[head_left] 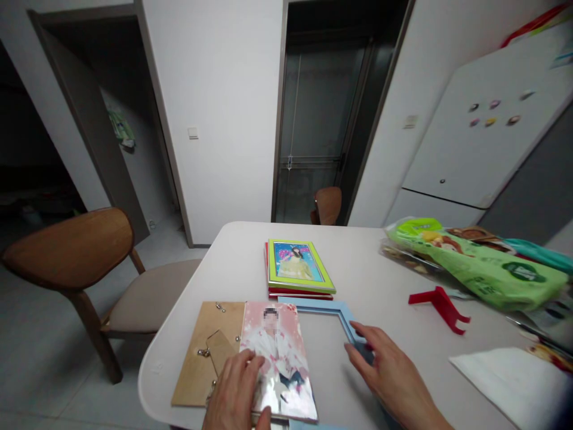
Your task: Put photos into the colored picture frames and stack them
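A glossy photo (280, 364) with a pink background shows a person in white clothes. It lies partly over a brown picture-frame backing board (194, 364) with metal clips and a stand flap, and over a light blue picture frame (320, 306). My left hand (237, 385) rests on the photo's lower left and the board, fingers stretched out, thumb near the photo's bottom edge. At the frame's right side is my right hand (385, 370), open, thumb and fingers apart close to the blue edge; whether they touch it I cannot tell. The frame's left part is hidden.
Beyond the blue frame lies a stack of picture frames, a yellow-green one (324, 275) over a red one. To the right are a red plastic bracket (441, 304), a green package (501, 263) and white paper (505, 382). A wooden chair (76, 251) stands left of the table.
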The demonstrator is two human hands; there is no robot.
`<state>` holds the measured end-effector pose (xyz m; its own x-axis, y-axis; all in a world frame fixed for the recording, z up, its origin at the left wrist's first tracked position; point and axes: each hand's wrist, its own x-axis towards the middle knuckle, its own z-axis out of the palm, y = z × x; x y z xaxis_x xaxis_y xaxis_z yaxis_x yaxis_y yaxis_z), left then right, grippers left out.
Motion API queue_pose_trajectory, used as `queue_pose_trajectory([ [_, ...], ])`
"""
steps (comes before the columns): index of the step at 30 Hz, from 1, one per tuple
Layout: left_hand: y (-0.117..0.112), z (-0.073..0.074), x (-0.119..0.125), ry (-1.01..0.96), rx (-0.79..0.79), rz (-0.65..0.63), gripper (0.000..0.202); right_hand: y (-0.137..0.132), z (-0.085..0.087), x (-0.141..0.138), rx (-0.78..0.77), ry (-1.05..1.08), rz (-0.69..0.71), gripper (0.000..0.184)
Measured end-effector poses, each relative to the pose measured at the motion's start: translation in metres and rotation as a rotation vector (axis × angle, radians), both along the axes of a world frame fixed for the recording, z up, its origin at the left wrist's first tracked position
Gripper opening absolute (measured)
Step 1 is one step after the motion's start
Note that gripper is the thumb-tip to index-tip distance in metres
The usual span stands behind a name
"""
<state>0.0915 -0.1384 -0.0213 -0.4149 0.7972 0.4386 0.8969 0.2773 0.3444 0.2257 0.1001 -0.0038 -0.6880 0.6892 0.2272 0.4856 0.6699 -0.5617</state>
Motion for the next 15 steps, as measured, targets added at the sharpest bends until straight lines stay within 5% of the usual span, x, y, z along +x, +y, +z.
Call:
queue_pose_trajectory([
  [7, 0.035, -0.02, 0.016, 0.034, -0.051, -0.066, 0.071, -0.055, -0.002, -0.053, -0.924, 0.203, 0.217, 0.05],
  [12, 0.037, 0.003, 0.011, -0.09, 0.207, -0.229, 0.064, -0.072, 0.034, -0.054, -1.069, 0.463, 0.331, 0.048],
  [15, 0.043, 0.018, 0.02, -0.408, 0.495, -0.16, 0.047, -0.074, 0.038, -0.045, -1.081, 0.494, 0.225, 0.053],
])
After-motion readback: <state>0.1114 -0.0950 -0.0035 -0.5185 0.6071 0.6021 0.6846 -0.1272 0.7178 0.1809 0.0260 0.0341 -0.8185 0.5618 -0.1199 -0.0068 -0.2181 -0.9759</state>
